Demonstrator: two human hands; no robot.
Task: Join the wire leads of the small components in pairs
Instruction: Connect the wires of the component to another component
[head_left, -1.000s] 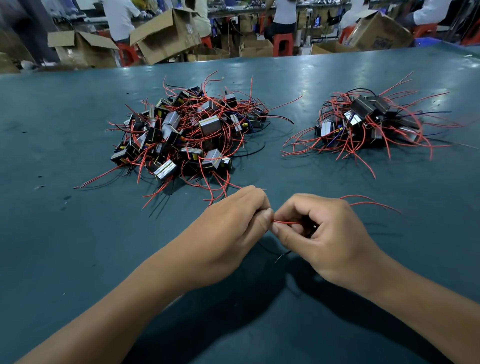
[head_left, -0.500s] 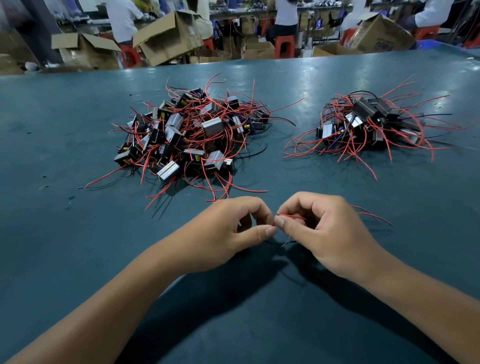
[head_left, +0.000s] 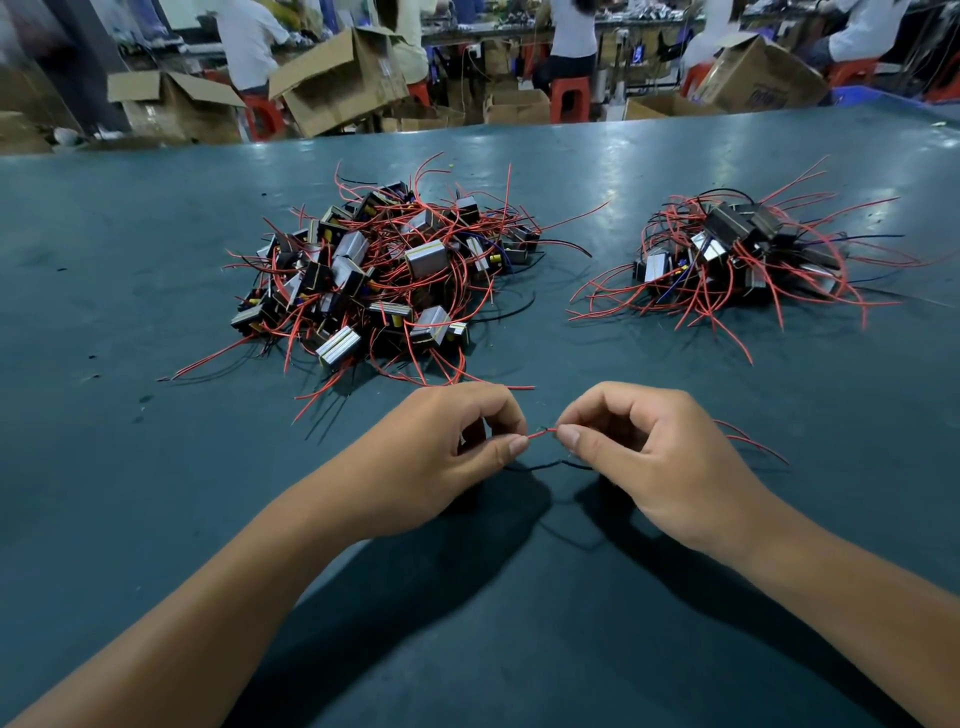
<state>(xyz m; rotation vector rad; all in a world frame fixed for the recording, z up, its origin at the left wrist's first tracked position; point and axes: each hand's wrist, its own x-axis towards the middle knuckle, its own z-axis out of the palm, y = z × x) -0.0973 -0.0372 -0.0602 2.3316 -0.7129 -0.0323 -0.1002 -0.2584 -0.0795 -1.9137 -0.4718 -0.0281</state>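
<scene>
Low on the dull teal table top (head_left: 130, 519), the left hand (head_left: 441, 462) and right hand (head_left: 644, 457) face each other, each pinching one end of a short red wire lead (head_left: 542, 432) stretched between thumb tips. A thin black wire lead (head_left: 545, 466) sags just below it (its ends hidden under the fingers). The large heap of small black-and-silver wired components (head_left: 384, 275) lies at eleven o'clock, the smaller heap (head_left: 737, 254) at one o'clock.
</scene>
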